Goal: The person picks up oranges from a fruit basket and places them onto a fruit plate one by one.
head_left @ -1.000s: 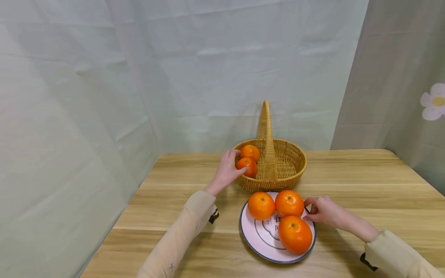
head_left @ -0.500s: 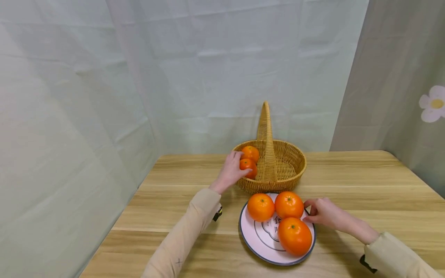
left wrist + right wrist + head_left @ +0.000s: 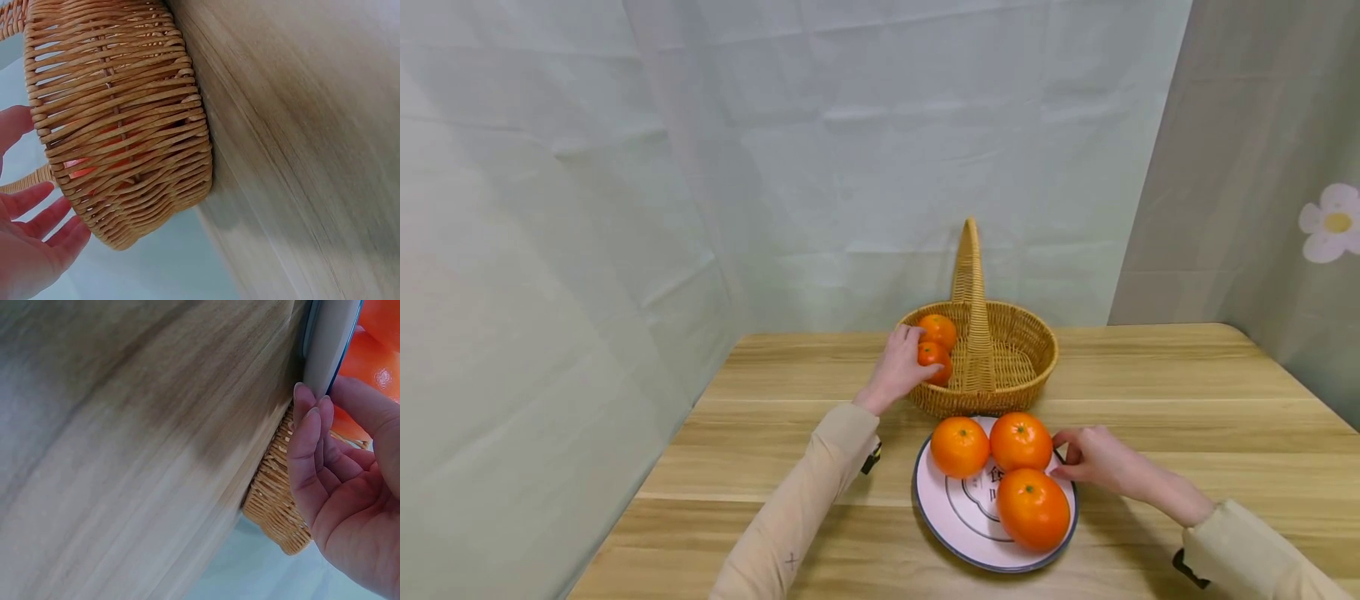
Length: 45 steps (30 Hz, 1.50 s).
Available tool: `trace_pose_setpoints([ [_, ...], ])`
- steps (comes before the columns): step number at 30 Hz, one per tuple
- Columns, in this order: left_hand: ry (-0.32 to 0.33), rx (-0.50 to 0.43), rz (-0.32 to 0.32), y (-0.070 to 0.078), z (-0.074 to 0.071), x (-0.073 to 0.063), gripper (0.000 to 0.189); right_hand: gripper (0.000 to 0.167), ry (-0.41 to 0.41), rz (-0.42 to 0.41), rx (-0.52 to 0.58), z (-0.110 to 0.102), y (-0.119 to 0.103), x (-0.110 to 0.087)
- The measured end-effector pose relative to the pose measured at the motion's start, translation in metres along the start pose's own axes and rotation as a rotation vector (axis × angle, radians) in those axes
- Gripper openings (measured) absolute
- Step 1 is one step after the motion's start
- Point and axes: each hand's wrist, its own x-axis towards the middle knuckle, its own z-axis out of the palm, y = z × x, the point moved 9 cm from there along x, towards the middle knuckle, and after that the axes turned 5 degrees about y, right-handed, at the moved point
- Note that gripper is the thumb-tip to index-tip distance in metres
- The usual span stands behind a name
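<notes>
Behind basket and table — pale cloth

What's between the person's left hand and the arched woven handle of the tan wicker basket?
The head view shows a farther glossy orange fruit and a nearer glossy orange fruit there, inside the basket, between the left hand and handle.

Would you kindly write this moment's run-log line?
Left hand: at rim of tan oval wicker basket; Right hand: pinches round white blue-rimmed plate; Basket: two round orange fruits; Plate: three round orange fruits
</notes>
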Motion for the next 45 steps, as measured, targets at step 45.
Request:
trace_pose_setpoints([
  [45,-0.266,0.191,-0.058,-0.001,0.038,0.019,0.065,0.023,-0.007,0.025,0.006,0.0,0.003,0.001],
])
